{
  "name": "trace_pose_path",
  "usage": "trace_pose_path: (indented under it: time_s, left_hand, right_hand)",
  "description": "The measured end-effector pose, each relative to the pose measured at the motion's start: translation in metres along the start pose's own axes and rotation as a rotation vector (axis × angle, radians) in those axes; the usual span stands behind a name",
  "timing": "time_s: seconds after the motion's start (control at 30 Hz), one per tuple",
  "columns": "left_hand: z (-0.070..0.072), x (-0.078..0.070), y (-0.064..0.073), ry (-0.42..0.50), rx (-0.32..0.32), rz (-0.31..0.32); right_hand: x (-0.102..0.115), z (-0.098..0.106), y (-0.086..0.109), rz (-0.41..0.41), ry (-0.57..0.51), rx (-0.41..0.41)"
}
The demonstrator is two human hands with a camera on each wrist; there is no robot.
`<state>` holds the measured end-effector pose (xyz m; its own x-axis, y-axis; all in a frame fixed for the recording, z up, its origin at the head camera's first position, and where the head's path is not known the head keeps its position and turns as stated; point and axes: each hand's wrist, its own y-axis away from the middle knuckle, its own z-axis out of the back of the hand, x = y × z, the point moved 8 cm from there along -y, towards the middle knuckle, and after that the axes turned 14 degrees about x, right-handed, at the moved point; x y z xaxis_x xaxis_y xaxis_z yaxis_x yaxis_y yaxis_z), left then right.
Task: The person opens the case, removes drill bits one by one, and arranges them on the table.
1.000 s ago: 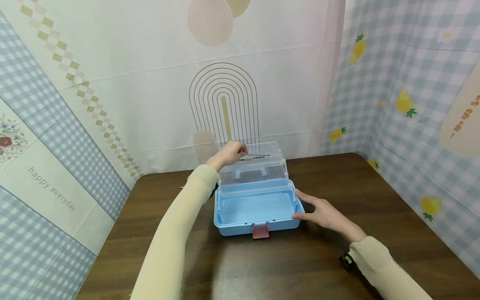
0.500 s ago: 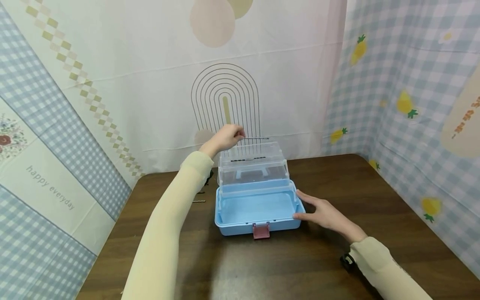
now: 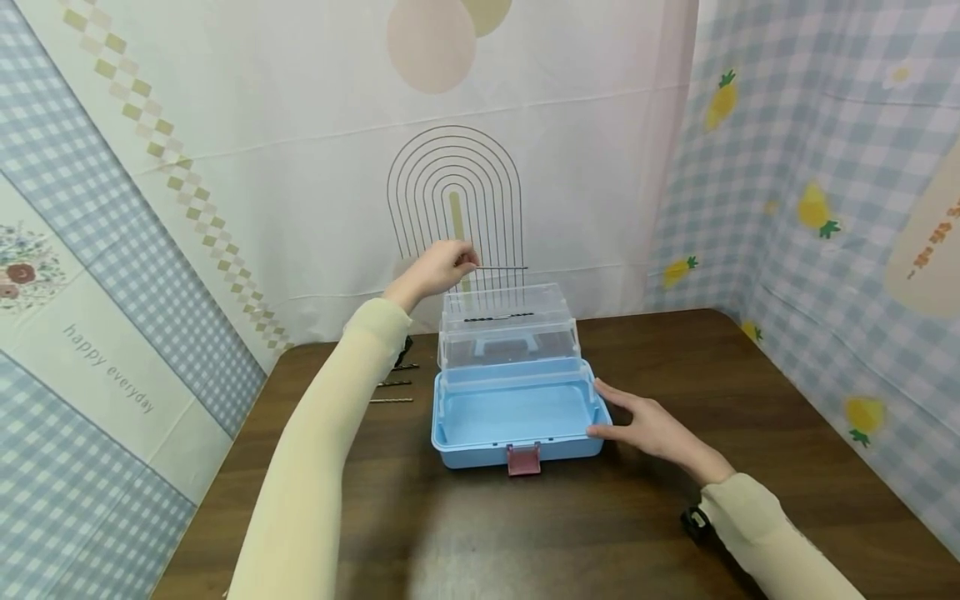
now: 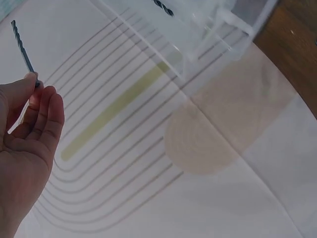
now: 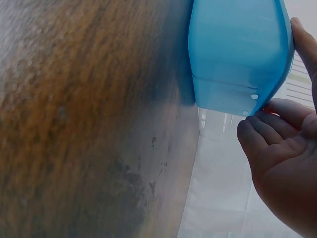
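Note:
In the head view my left hand (image 3: pixel 442 265) is raised above the back of a blue toolbox (image 3: pixel 517 457). It pinches a thin dark drill bit (image 3: pixel 504 267) by one end between thumb and fingertips; the spiral flutes show on the bit (image 4: pixel 20 44) in the left wrist view. Dark bits (image 3: pixel 498 317) lie in the upper clear tray (image 3: pixel 551 300) of the toolbox, which stands unfolded with its pink latch (image 3: pixel 523 460) hanging down. My right hand (image 3: pixel 648 425) rests at the toolbox's right end, thumb and fingers spread against the rim and side.
Several more drill bits (image 3: pixel 392 400) lie on the brown table (image 3: pixel 510 542) left of the toolbox, partly behind my left sleeve. A patterned cloth (image 3: pixel 585 167) hangs behind the table, and a checked one (image 3: pixel 795 275) hangs along its right side.
My left hand has risen from the upper clear tray with a drill bit and shifted a little left, uncovering bits in the tray and on the table. The right hand stays at the toolbox.

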<state>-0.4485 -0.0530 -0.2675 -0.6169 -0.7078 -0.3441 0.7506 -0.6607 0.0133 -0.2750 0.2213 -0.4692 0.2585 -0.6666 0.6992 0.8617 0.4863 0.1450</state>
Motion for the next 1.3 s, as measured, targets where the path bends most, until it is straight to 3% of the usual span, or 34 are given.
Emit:
trace_pose_path:
  time_s: [0.4,0.53,0.93,1.3]
  left_hand:
    - [0.036,0.034,0.053,-0.022,-0.073,0.043]
    - [0.043,0.041,0.072,-0.022,-0.091,0.029]
    - [0.056,0.057,0.125,-0.038,-0.109,0.070]
    - [0.053,0.055,0.161,-0.061,-0.131,0.040]
  right_hand:
    - [0.001,0.003,-0.002,0.023,0.006,-0.005]
    - [0.001,0.003,0.000,0.021,-0.001,-0.005]
    - [-0.001,0.005,0.006,-0.002,0.011,-0.012]
    - [-0.001,0.006,0.005,-0.007,0.010,-0.011]
